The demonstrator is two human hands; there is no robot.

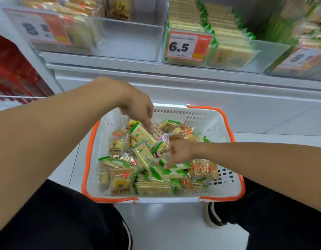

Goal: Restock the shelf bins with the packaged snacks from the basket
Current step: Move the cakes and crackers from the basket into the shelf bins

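Pretty bright, even overhead store lighting with only soft shadows, but the shelf bins [228,42] up top are smeared with motion blur, the basket [219,123] in the middle stays fairly sharp, and the wide lens bends the edges.

One basket [215,123], two hands [138,107], three price tags [182,45], perhaps thirty snack packets [143,138].

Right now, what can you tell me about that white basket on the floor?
The basket is white slotted plastic with an orange rim and orange handles folded down. It sits upright on the pale floor below the shelf, between the person's legs, holding a loose heap of green-edged and golden snack packets. Both hands reach into it.
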